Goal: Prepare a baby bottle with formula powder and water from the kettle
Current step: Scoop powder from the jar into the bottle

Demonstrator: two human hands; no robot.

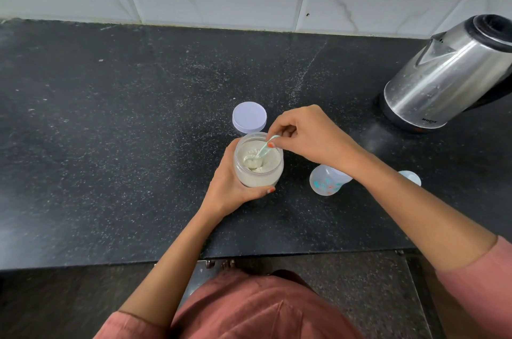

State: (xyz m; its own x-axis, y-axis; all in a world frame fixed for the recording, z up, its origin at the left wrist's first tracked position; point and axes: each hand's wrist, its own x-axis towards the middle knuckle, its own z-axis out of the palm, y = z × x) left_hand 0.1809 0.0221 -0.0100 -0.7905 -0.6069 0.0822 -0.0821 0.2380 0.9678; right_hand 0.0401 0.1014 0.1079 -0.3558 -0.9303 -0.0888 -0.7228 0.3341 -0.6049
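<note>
The left hand [232, 180] wraps around an open clear jar [259, 172] nearly full of pale formula powder, and the right hand [307, 133] pinches the handle of a pale green scoop [263, 149] whose bowl sits in the powder. The jar's lid [249, 117] lies on the dark tabletop [110, 117] just behind it. To the right, a translucent baby bottle [328, 179] with blue and orange print stands near the steel kettle [448, 72], whose base lettering is too small to read.

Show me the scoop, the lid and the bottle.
scoop [263, 149], head view, middle of its handle.
lid [249, 117], head view, centre of its flat top.
bottle [324, 183], head view, its printed side wall.
</note>
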